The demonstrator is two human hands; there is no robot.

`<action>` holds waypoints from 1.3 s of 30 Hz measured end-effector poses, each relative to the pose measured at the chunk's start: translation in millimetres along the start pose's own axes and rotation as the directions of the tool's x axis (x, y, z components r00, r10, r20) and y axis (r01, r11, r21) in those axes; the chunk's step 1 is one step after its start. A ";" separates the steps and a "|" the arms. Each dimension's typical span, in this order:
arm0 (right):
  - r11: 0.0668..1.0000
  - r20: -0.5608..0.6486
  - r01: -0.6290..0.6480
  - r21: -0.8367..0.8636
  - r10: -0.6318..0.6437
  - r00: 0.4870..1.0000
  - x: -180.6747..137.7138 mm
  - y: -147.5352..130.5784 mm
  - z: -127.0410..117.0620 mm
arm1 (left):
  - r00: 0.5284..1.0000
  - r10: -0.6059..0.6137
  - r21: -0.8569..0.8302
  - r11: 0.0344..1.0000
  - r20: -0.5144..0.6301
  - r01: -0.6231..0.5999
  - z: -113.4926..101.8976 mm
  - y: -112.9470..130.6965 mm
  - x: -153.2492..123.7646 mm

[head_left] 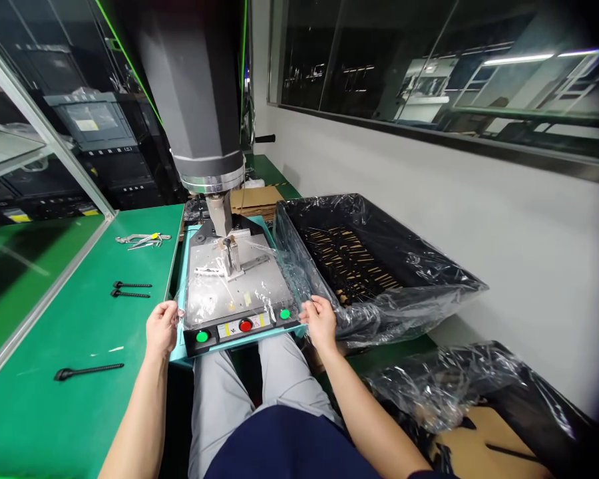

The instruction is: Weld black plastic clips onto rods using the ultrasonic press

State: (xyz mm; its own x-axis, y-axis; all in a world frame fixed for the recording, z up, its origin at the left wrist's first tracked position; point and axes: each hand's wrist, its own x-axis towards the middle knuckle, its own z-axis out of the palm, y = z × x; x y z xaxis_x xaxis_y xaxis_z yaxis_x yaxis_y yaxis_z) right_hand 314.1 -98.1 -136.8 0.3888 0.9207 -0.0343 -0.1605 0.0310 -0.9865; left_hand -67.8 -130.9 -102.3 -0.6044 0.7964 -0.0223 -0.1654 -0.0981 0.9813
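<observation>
My left hand (160, 327) rests at the left front corner of the press machine's base (237, 293), fingers curled near the clear plastic film covering it. My right hand (320, 321) sits at the right front corner, fingers bent beside the right green button (284, 314). A left green button (202, 336) and a red button (245, 325) lie between my hands. The machine's grey head (199, 100) hangs above a small metal fixture (229, 256) on the plate. What my fingers grip, if anything, is unclear.
A black bin lined with plastic (379, 266), holding several thin parts, stands to the right. Black long parts (87, 371) (130, 289) and metal tools (142, 239) lie on the green bench (54, 399). A cardboard box in plastic (479, 426) is lower right.
</observation>
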 end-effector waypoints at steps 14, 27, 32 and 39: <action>0.978 0.010 -0.117 -0.173 0.121 0.993 -31.3 48.1 -37.1 | 0.970 -0.206 0.094 0.971 -0.130 0.219 -70.7 -63.3 -86.1; 0.559 0.395 0.550 -0.620 -0.383 0.835 -42.6 -5.2 -35.5 | 0.916 -0.326 0.252 0.889 -0.235 0.381 -86.1 -90.0 -106.7; 0.568 0.530 0.735 -0.371 -0.520 0.670 3.4 -59.9 68.9 | 0.928 -0.276 0.505 0.781 -0.250 0.368 -95.1 -90.2 -107.6; 0.522 0.738 0.785 -0.333 -0.375 0.562 93.6 -78.7 219.5 | 0.978 -0.167 0.651 0.730 -0.127 0.209 -99.1 -83.0 -130.3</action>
State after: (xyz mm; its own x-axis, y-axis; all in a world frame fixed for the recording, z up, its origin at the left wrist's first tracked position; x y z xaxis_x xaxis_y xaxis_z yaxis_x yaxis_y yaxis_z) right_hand 164.0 71.1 -27.3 -0.3908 0.7925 0.4683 0.5235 0.6098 -0.5951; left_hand -52.5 -285.7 -199.8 -0.6622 0.7193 -0.2099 0.2603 0.4835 0.8357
